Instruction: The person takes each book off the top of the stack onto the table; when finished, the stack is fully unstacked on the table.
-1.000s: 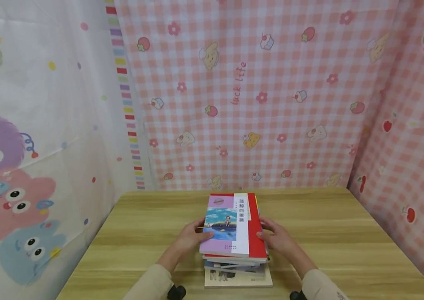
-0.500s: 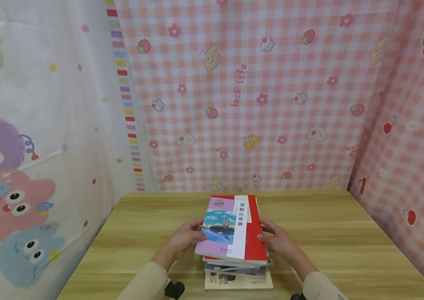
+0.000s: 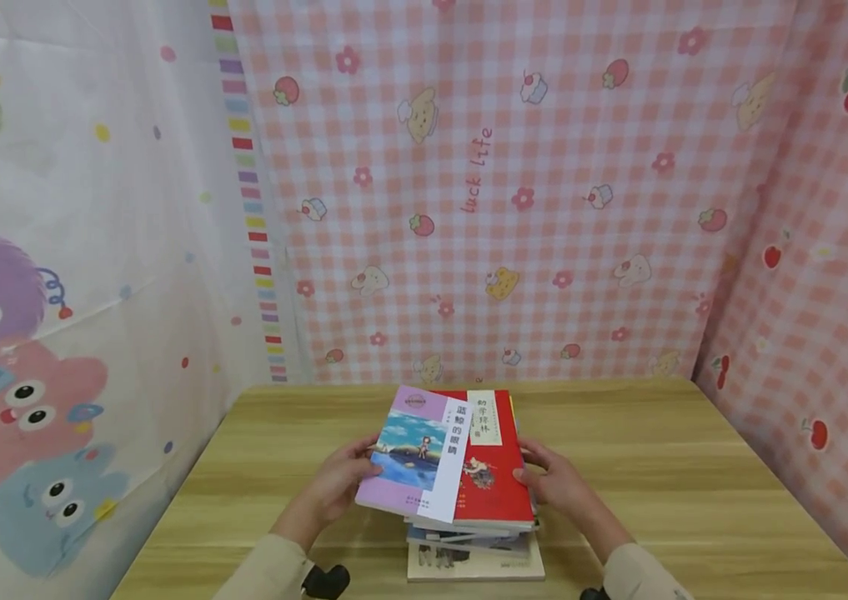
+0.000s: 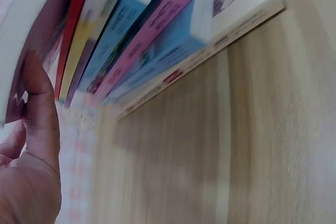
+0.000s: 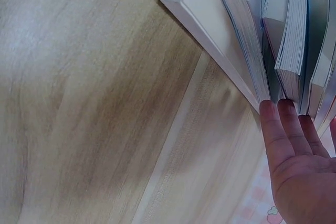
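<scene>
In the head view my left hand (image 3: 335,483) grips a paperback book (image 3: 412,450) by its left edge, thumb on the cover. The cover is lilac and white with a blue sea picture. The book is tilted and overlaps the left part of a red book (image 3: 502,492), the top one of a stack. My right hand (image 3: 554,479) is at the stack's right side, thumb at the red book's edge. In the right wrist view its straight fingertips (image 5: 286,103) touch the page edges of the stacked books (image 5: 291,35). In the left wrist view, fingers lie under the held book (image 4: 23,40).
The stack's lowest book (image 3: 476,567), cream coloured, lies on the wooden table (image 3: 664,450). Blue, pink and yellow spines (image 4: 147,30) show on the stack's left side. A pink checked curtain (image 3: 506,250) hangs behind, and a white cartoon curtain (image 3: 131,333) at the left.
My left hand has slid the lilac book left and turned it off the red one, whose title and picture now show. My right hand has stayed at the stack's right side.
</scene>
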`<move>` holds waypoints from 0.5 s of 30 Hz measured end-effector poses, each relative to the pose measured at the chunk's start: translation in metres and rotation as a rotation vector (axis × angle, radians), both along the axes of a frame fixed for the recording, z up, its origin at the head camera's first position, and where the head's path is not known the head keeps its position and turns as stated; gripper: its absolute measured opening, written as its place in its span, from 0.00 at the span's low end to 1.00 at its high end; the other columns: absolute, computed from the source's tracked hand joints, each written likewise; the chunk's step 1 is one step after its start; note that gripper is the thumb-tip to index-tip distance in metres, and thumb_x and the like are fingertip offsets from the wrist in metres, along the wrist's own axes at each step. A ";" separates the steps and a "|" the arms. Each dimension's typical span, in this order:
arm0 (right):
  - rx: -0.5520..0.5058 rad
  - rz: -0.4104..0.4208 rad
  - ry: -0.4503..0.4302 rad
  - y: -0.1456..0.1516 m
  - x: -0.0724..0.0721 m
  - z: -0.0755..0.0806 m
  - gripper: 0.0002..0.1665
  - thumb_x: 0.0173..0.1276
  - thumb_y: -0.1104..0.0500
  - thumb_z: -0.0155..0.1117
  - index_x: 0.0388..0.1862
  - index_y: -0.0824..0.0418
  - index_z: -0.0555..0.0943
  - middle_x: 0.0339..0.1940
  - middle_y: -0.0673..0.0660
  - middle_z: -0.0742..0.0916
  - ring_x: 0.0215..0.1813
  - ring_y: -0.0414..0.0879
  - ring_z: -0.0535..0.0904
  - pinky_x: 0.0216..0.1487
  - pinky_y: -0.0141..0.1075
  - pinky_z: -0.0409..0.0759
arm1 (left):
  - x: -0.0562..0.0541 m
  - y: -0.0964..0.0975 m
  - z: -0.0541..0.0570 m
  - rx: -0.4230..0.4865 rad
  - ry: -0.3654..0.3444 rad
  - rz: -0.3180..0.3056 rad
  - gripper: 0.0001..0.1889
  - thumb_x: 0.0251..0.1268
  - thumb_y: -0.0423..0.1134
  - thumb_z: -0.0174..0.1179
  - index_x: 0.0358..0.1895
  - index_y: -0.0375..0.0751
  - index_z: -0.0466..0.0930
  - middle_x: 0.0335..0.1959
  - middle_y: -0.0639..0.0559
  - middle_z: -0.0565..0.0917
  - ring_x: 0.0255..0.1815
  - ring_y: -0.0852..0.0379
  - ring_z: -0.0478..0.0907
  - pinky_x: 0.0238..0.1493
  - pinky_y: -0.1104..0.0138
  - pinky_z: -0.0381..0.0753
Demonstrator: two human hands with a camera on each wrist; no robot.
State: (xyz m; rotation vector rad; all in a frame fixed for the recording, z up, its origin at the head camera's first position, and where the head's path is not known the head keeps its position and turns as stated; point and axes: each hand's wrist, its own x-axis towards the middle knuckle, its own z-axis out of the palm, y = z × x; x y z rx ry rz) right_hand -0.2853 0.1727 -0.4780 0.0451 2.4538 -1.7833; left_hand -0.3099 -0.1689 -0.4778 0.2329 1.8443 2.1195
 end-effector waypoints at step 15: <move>-0.003 -0.004 -0.029 0.001 0.001 0.000 0.35 0.70 0.62 0.64 0.75 0.55 0.68 0.68 0.69 0.73 0.49 0.53 0.82 0.44 0.45 0.85 | -0.044 -0.058 0.022 0.073 -0.002 0.264 0.34 0.72 0.25 0.49 0.78 0.34 0.48 0.53 0.49 0.74 0.40 0.63 0.81 0.41 0.70 0.83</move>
